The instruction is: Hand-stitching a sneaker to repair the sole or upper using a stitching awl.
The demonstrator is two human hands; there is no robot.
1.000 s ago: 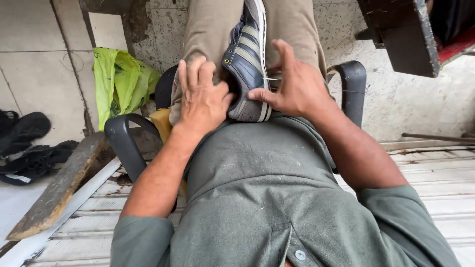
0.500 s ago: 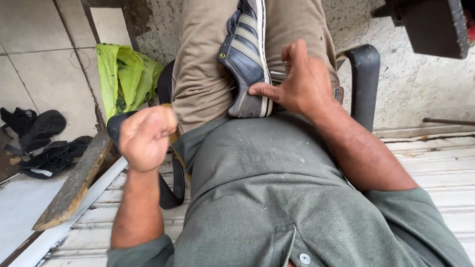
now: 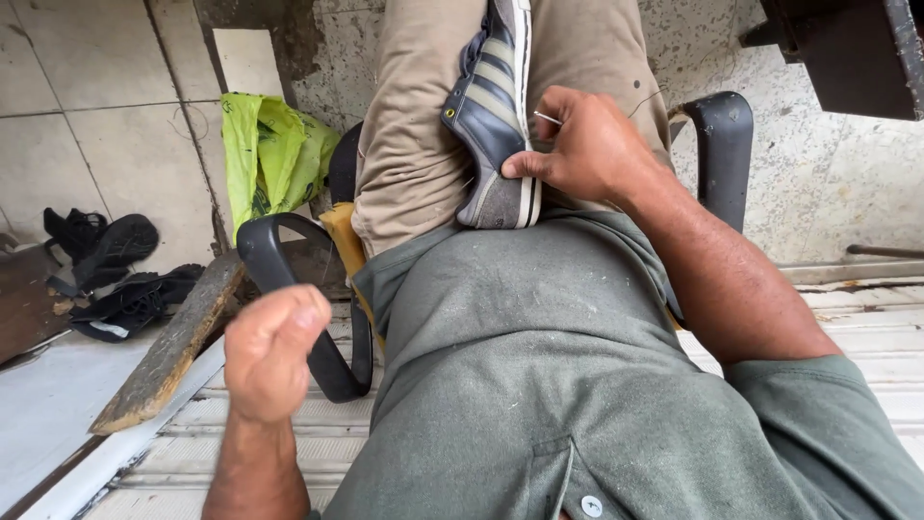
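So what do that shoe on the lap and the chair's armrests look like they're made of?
The shoe looks like dark blue leather or a synthetic like it, slightly glossy, with pale stripes and a whitish, probably rubber sole; the right hand steadies it on the lap. The armrest looks like black moulded plastic: smooth, dull sheen, rounded edges, though painted metal can't be ruled out.

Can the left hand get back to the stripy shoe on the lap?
Probably yes. The left hand is a fist beside the chair's armrest, and nothing lies between it and the shoe, which the right hand steadies.
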